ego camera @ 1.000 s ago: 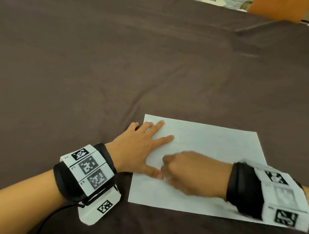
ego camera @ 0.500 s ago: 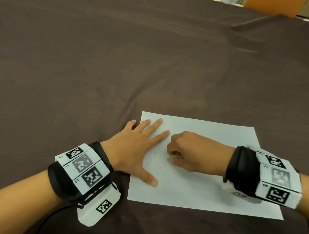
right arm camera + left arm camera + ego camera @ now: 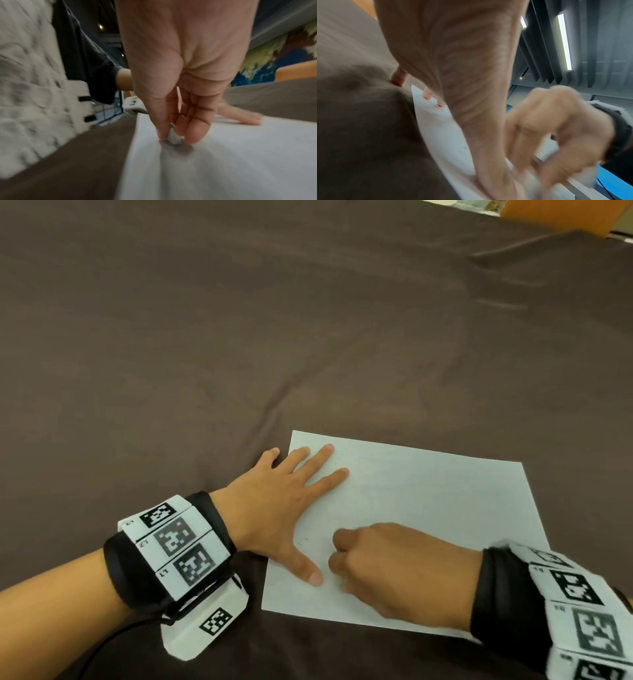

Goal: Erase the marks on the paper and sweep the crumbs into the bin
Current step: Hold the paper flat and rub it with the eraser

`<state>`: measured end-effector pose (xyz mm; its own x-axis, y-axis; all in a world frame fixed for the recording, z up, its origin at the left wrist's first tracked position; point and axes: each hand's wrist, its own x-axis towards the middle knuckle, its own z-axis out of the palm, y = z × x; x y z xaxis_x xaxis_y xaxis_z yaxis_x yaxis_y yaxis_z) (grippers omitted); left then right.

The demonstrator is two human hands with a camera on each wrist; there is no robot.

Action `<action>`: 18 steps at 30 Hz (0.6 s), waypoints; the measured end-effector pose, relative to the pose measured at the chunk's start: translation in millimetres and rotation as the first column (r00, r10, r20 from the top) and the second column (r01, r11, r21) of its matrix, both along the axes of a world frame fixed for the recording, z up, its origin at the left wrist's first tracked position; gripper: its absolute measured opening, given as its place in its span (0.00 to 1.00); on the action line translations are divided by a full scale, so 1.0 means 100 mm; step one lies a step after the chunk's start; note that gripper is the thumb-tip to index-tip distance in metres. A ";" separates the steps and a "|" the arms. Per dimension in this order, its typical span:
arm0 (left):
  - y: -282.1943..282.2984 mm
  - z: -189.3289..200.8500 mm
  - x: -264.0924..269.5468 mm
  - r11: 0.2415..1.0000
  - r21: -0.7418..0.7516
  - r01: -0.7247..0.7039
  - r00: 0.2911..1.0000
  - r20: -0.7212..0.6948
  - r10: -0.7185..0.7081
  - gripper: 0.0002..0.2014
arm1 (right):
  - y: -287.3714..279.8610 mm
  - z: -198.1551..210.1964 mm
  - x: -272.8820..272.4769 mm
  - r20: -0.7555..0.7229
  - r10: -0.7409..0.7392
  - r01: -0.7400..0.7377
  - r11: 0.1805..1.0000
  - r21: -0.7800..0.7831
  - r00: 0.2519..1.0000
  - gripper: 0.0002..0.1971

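Observation:
A white sheet of paper [image 3: 428, 501] lies on the brown tablecloth, near the table's front edge. My left hand [image 3: 291, 501] rests flat on the sheet's left side, fingers spread straight, thumb [image 3: 308, 570] pointing toward the right hand. My right hand [image 3: 394, 570] is curled over the lower left part of the sheet, just right of that thumb. In the right wrist view its thumb and fingers pinch a small white eraser [image 3: 174, 136] whose tip touches the paper [image 3: 240, 155]. A few tiny dark specks [image 3: 303, 541] lie on the sheet between the hands. No bin is in view.
The brown tablecloth [image 3: 239, 337] covers the whole table and has soft folds. An orange chair back [image 3: 565, 217] shows past the far right edge. A black cable [image 3: 102, 652] runs from my left wrist band toward me.
My right hand with the eraser went up the sheet, then came back down toward me beside the left thumb. The left hand has stayed pressed on the paper.

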<state>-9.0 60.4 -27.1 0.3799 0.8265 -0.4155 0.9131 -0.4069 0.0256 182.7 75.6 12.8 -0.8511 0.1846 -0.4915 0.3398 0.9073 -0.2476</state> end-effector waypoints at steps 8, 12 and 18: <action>-0.01 0.02 0.02 0.999 -0.007 -0.033 0.999 0.000 0.033 0.73 | 0.65 -0.04 -0.14 -0.133 -0.242 0.252 0.965 0.067 0.961 0.09; -0.01 0.04 0.03 0.999 -0.018 -0.045 0.999 0.003 0.045 0.74 | 1.04 -0.01 -0.28 -0.171 -0.343 0.358 0.931 0.069 0.924 0.10; -0.01 0.03 0.00 0.999 0.017 -0.046 0.998 0.051 0.045 0.68 | 1.00 -0.06 -0.23 -0.196 -0.306 0.328 0.940 0.090 0.932 0.05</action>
<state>-8.8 59.1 -24.1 0.3619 0.8506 -0.3814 0.9284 -0.3657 0.0653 159.7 175.8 6.9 -0.8094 0.5068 -0.2968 0.5753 0.7858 -0.2270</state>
